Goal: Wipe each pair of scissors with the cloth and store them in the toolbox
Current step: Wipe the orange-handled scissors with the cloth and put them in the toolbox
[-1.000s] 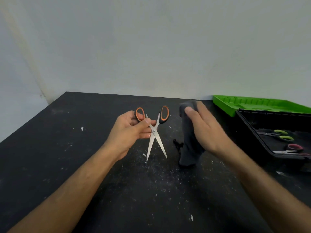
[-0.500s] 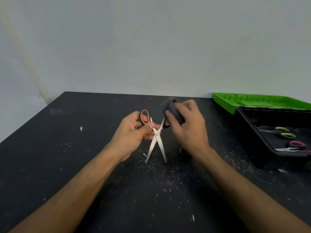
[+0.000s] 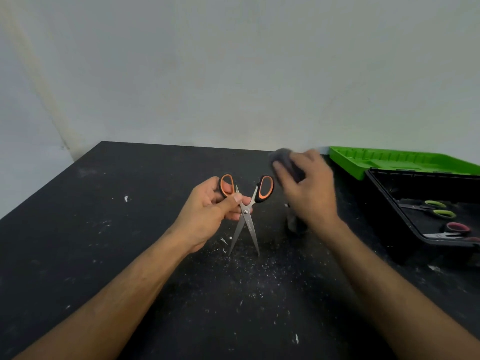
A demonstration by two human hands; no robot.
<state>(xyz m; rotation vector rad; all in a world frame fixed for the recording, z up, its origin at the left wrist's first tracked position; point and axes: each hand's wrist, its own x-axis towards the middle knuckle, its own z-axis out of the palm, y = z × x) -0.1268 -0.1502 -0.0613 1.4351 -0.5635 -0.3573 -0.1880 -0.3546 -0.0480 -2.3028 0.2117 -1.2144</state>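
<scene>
My left hand [image 3: 207, 211] grips the orange-and-black scissors [image 3: 246, 216] by the left handle loop and the pivot. The blades are spread and point down toward the black table [image 3: 104, 242]. My right hand [image 3: 309, 193], blurred, holds a dark grey cloth [image 3: 281, 158] bunched over its fingers, just right of the free handle and apart from it. More of the cloth hangs below the hand. The black toolbox [image 3: 384, 201] stands open at the right with green-handled scissors [image 3: 439, 209] and pink-handled scissors [image 3: 454, 229] inside.
The toolbox's green lid [image 3: 389, 159] lies open against the back wall. White specks and crumbs are scattered over the table under the blades. A pale wall closes off the back and left.
My right hand with the cloth has drawn back to the right, off the scissors' right handle. The scissors have opened wider in my left hand.
</scene>
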